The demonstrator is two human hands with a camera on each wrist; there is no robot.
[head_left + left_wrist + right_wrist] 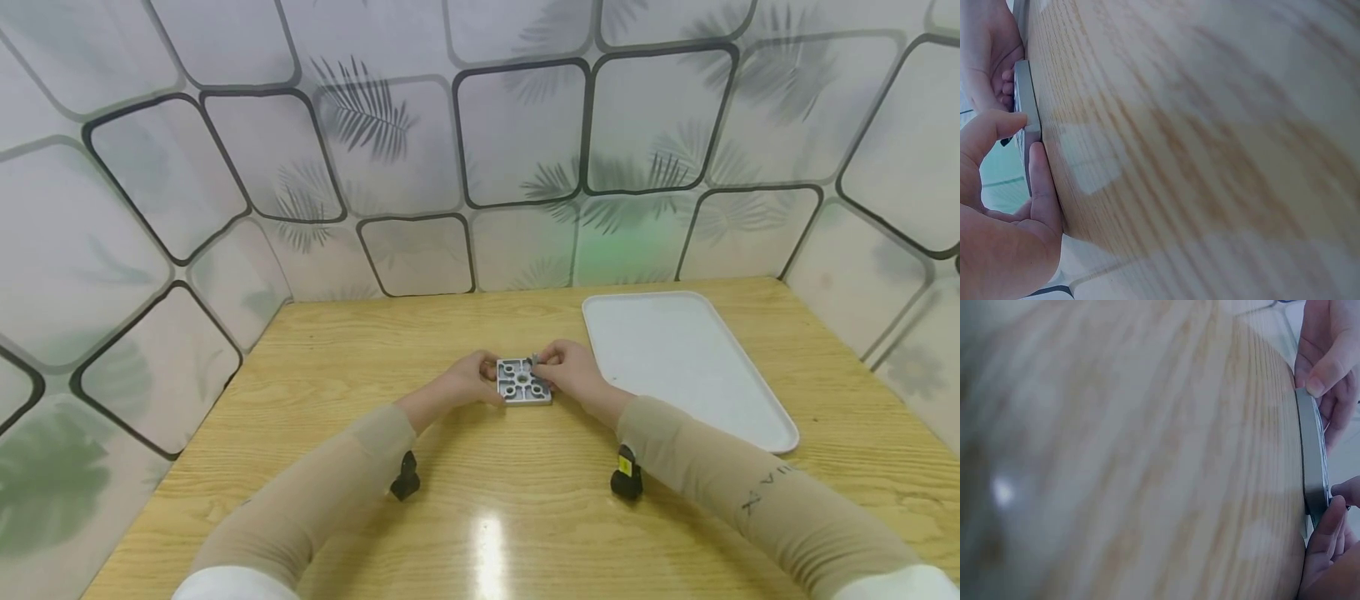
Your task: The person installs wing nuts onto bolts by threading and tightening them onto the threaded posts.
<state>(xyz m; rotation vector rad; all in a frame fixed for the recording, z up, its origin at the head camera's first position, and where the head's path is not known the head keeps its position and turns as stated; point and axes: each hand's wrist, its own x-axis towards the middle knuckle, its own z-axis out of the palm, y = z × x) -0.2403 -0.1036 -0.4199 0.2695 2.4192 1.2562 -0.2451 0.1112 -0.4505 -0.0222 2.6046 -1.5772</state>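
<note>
A square light-grey metal plate (pixel 522 382) with round bosses, ribs and a centre hole lies on the wooden table. My left hand (pixel 467 381) grips its left edge; in the left wrist view, the thumb rests on the top corner of the plate (pixel 1030 103) and a finger lies along its side. Over the upper right corner, my right hand (pixel 576 372) pinches a small dark-grey piece (pixel 535 360), mostly covered by the fingertips. Seen from the right wrist, the plate (pixel 1314 453) lies between both hands.
A white rectangular tray (pixel 682 367) lies to the right, behind my right forearm. The wooden table (pixel 480 483) meets a patterned curtain (pixel 525 142) at the back and sides. Black wrist devices (pixel 406 477) hang beneath both forearms.
</note>
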